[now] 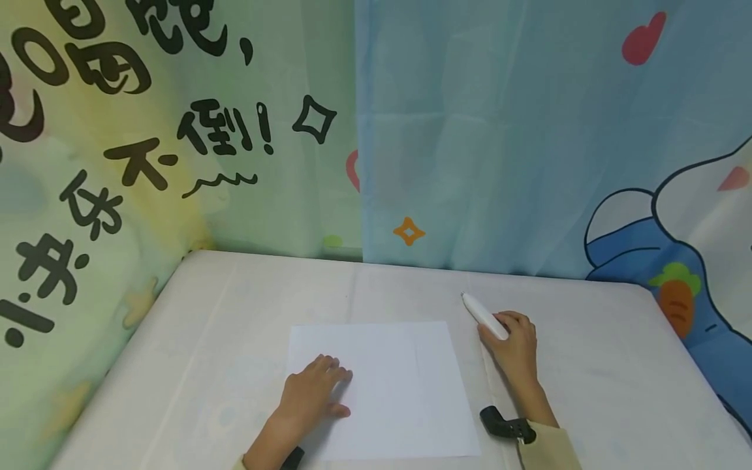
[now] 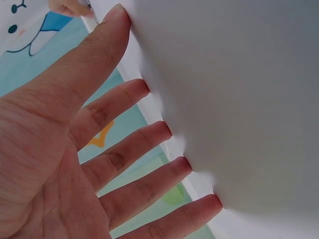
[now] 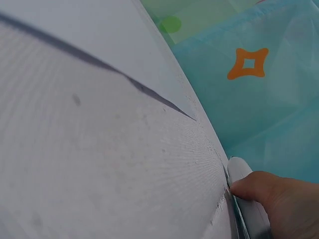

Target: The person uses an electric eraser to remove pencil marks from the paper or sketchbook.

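A blank white sheet of paper (image 1: pixel 399 391) lies flat on the white-covered table. My left hand (image 1: pixel 314 395) rests on its left part with spread fingers; in the left wrist view the fingertips (image 2: pixel 207 201) touch the sheet. To the right of the paper, my right hand (image 1: pixel 517 346) grips a slim white tool (image 1: pixel 483 314) with a rounded body and a small dark tip pointing away, to the far left. In the right wrist view the thumb presses against the tool's white body (image 3: pixel 251 214), beside a thin shiny edge. Its exact kind cannot be made out.
The white tabletop (image 1: pixel 611 365) extends around the sheet. Behind it hangs a blue printed curtain (image 1: pixel 499 143), and a green-yellow one (image 1: pixel 264 215) with black lettering covers the left side. A black wrist strap (image 1: pixel 506 425) sits at the right sleeve.
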Available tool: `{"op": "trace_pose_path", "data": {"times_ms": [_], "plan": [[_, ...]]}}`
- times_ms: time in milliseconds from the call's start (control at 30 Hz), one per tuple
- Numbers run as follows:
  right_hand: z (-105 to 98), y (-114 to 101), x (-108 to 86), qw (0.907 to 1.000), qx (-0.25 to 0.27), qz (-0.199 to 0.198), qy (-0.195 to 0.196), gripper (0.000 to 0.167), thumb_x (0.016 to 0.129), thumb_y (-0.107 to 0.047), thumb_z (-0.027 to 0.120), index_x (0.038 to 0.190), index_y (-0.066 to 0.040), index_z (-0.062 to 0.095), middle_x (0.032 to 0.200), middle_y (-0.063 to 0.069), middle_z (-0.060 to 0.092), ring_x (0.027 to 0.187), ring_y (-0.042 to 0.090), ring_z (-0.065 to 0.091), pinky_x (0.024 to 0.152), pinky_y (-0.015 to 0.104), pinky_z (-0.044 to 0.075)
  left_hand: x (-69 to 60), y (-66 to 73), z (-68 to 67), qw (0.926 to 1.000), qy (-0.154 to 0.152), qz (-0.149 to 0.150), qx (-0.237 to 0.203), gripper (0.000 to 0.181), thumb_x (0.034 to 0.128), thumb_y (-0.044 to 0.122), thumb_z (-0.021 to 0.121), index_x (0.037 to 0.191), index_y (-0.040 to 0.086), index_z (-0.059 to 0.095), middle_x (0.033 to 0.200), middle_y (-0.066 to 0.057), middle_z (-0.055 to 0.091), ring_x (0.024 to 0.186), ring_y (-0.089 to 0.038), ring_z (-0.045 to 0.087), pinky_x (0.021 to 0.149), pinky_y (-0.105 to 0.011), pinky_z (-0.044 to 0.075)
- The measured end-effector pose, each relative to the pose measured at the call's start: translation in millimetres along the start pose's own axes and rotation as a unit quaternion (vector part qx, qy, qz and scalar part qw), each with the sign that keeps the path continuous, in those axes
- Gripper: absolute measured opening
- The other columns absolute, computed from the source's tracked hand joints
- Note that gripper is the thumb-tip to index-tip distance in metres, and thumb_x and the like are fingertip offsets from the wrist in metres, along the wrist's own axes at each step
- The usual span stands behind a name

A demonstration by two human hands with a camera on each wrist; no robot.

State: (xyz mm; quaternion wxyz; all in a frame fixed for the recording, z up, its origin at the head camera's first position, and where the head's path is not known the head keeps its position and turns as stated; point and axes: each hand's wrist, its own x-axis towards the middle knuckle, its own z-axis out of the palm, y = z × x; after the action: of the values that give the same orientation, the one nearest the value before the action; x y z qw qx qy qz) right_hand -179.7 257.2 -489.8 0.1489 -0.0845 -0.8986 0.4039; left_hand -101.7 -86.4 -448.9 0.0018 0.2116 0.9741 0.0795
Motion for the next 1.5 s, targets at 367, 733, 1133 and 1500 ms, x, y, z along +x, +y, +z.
{"op": "trace_pose_path", "data": {"times_ms": [367,733,1133,1500], "plan": [[-2,-1,-1.2,0.9995,0.025,-0.007,0.019,0.040,0.082,-0.006,0.073,0.112,0.017,0.061,0.121,0.031,0.053,0.111,0.043,0.046,0.086,0.048,0.037,-0.2,-0.2,-0.7,0.9999,0.006,0.006,0.007,0.054,0.0660,0.045,0.080,0.112,0.019,0.069,0.117,-0.003,0.065,0.116,-0.027,0.061,0.062,-0.041,0.059],[-5,-3,-1.7,0.9981,0.028,0.002,0.054,0.041,0.084,-0.012,0.074,0.120,0.004,0.065,0.113,0.027,0.067,0.090,0.028,0.061,0.072,0.027,0.043,-0.2,-0.5,1.7,1.0000,0.004,0.002,0.006,0.053,0.0664,0.044,0.081,0.112,0.019,0.069,0.118,-0.003,0.065,0.116,-0.027,0.061,0.061,-0.040,0.059],[-7,-10,1.0,0.9972,0.057,-0.008,0.047,0.042,0.085,-0.014,0.074,0.121,0.004,0.063,0.118,0.026,0.065,0.100,0.031,0.060,0.077,0.036,0.045,0.1,1.9,-4.2,1.0000,-0.003,0.002,0.000,0.053,0.0679,0.043,0.080,0.114,0.019,0.069,0.120,-0.003,0.064,0.119,-0.027,0.060,0.065,-0.043,0.060],[-12,-14,2.5,0.9943,0.101,-0.009,0.034,0.039,0.083,-0.010,0.078,0.119,0.001,0.067,0.118,0.019,0.067,0.088,-0.006,0.049,0.070,0.009,0.040,0.9,0.8,-2.2,0.9999,-0.015,-0.005,0.000,0.053,0.0688,0.043,0.080,0.115,0.020,0.068,0.122,-0.003,0.064,0.122,-0.027,0.058,0.066,-0.043,0.059]]}}
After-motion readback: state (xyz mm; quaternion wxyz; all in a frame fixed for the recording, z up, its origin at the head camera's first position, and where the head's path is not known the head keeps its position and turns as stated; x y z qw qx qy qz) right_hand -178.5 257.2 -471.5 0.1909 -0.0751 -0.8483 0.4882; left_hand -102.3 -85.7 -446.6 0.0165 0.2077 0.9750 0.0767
